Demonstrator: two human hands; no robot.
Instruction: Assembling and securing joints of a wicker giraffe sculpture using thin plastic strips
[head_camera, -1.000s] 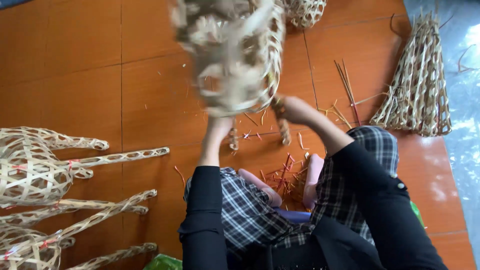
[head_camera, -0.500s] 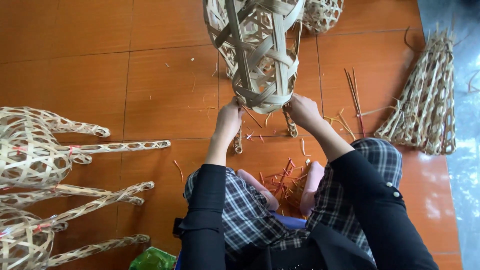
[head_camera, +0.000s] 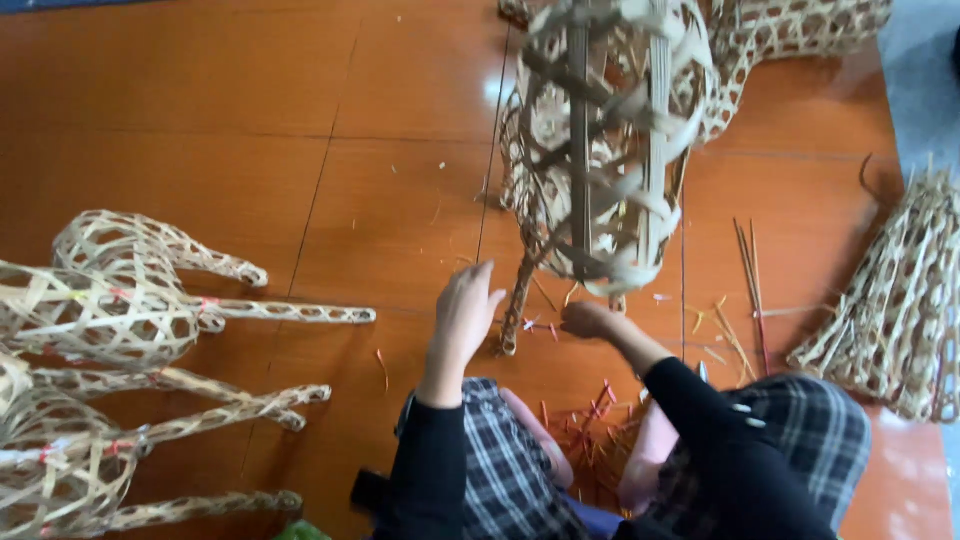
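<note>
A tall woven bamboo figure (head_camera: 600, 150) with an open lattice body stands on the orange tiled floor in front of me. One thin woven leg (head_camera: 514, 308) reaches down to the floor. My left hand (head_camera: 466, 308) hovers just left of that leg, fingers loosely extended and holding nothing. My right hand (head_camera: 590, 320) sits under the body's lower rim with its fingers curled; whether it pinches a strip is hidden. My legs in checked trousers (head_camera: 510, 470) are folded below.
Finished woven figures with long legs (head_camera: 120, 300) lie at the left. A flat woven lattice piece (head_camera: 900, 290) lies at the right, with loose bamboo sticks (head_camera: 750, 270) beside it. Red and tan strip cuttings (head_camera: 590, 430) litter the floor between my knees.
Both hands gripped the figure's lower end before; now they have dropped away from it. The figure has come down from being lifted and turned and stands on its leg.
</note>
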